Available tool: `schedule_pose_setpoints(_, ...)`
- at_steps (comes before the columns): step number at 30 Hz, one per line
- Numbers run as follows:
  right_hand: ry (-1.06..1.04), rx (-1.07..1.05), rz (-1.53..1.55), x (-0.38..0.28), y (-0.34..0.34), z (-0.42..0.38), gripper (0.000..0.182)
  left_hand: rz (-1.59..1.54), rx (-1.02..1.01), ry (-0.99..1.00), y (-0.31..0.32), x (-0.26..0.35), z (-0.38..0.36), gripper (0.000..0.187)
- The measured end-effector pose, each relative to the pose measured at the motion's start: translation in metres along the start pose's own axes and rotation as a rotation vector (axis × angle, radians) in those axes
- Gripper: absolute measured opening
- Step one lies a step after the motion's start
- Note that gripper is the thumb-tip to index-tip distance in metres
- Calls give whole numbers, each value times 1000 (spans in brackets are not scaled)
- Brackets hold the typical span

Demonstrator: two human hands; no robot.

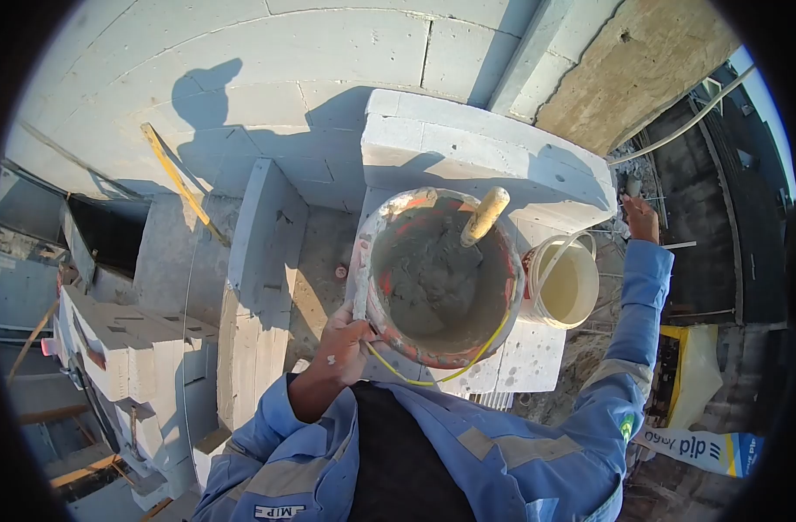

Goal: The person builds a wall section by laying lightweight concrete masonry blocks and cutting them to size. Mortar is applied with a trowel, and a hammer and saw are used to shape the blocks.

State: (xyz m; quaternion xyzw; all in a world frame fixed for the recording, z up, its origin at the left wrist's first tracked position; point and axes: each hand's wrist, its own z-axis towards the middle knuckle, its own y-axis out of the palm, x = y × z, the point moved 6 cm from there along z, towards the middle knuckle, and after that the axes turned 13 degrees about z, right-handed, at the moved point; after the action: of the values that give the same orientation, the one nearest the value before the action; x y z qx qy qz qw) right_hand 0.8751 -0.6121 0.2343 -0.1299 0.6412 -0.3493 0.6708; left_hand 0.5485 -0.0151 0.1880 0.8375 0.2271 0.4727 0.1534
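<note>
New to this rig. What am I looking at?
No robot here: it's a person with bare hands, and the single picture comes from a camera on their head, looking forward and down. Sleeves enter from below. On the pale blocks sits a large bucket of grey mix, with a wooden handle sticking out; a smaller bucket is beside it. The left hand is at the large bucket's edge. The right hand reaches out right; whether it holds anything is unclear.
</note>
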Motion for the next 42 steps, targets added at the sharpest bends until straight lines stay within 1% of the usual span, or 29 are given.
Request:
schedule_pose_setpoints(1, 31, 61, -70, 17, 1, 14, 66, -6, 14, 16, -3, 5, 4, 55)
schedule_pose_setpoints(2, 21, 43, -66, 13, 8, 16, 66, 96, -6, 26, -6, 8, 5, 53)
schedule_pose_setpoints(4, 266, -45, 68, 8, 24, 12, 79, 294, -26, 4, -23, 13, 6, 53)
schedule_pose_setpoints(5, 258, -70, 64, -6, 33, 10, 79, 280, -4, 3, -34, 19, 7, 53)
schedule_pose_setpoints(7, 334, -102, -9, -39, 56, 3, 93, 350, -100, -18, -41, 27, 11, 48)
schedule_pose_setpoints(8, 78, -138, -303, 19, 66, 56, 102, 412, -69, -93, -36, 42, 8, 62)
schedule_pose_setpoints(9, 71, -149, -304, 11, 75, 56, 102, 420, -11, -52, -44, 54, 17, 65)
schedule_pose_setpoints(10, 142, -127, -314, 0, 79, 47, 103, 429, 44, -10, -51, 68, 28, 69)
schedule_pose_setpoints(12, 228, -127, -271, -36, 82, 23, 107, 637, 218, 266, -53, 117, 66, 77)
schedule_pose_setpoints(14, 239, -96, -294, -22, 82, 29, 109, 722, 218, 446, -39, 153, 122, 86)
schedule_pose_setpoints(15, 261, -54, -311, -16, 82, 34, 110, 1112, 172, 707, -39, 160, 169, 93)
schedule_pose_setpoints(16, 356, -107, -424, -15, 84, 33, 107, 1503, 124, 968, -32, 157, 205, 101)
schedule_pose_setpoints(18, 387, -115, -382, -27, 85, 24, 107, 999, 280, 509, -5, 172, 235, 113)
schedule_pose_setpoints(20, 303, -81, -359, -7, 76, 21, 106, 907, 248, 516, 8, 157, 250, 117)
schedule_pose_setpoints(21, 236, -63, -329, -14, 77, 35, 105, 833, 218, 507, 9, 152, 262, 120)
schedule_pose_setpoints(22, 218, -63, -334, -35, 79, 34, 105, 795, 185, 569, 4, 149, 267, 117)
schedule_pose_setpoints(24, 361, -91, -126, -49, 76, -13, 97, 736, 203, 541, -4, 139, 258, 116)
schedule_pose_setpoints(25, 373, -85, -134, -49, 73, -15, 97, 684, 223, 538, -10, 138, 254, 114)
schedule_pose_setpoints(26, 346, -144, -169, -52, 78, -11, 92, 1016, 174, 881, -22, 137, 242, 107)
schedule_pose_setpoints(27, 319, -207, -196, -53, 88, -10, 88, 1028, 163, 878, -35, 138, 235, 107)
schedule_pose_setpoints(28, 163, -205, -33, -78, 102, -23, 86, 900, 173, 814, -47, 142, 227, 101)
schedule_pose_setpoints(29, 171, -203, -19, -85, 111, -24, 86, 773, 186, 753, -57, 150, 218, 95)
schedule_pose_setpoints(31, 92, -351, -64, -98, 136, -26, 88, 602, 346, 532, -66, 162, 167, 90)
schedule_pose_setpoints(33, 103, -349, -92, -143, 154, -54, 92, 583, 344, 525, -87, 173, 139, 96)
schedule_pose_setpoints(35, 106, -365, -141, -155, 159, -62, 96, 609, 339, 509, -103, 181, 114, 100)
schedule_pose_setpoints(37, -77, -508, -316, -166, 178, -61, 105, 627, 357, 518, -112, 192, 102, 104)
schedule_pose_setpoints(39, -84, -618, -378, -174, 182, -56, 110, 1552, 480, 476, -112, 207, 97, 112)
schedule_pose_setpoints(40, -144, -682, -450, -171, 179, -51, 107, 1540, 510, 465, -113, 212, 97, 112)
schedule_pose_setpoints(42, -236, -765, -535, -193, 181, -62, 105, 2052, 573, 350, -92, 213, 112, 117)
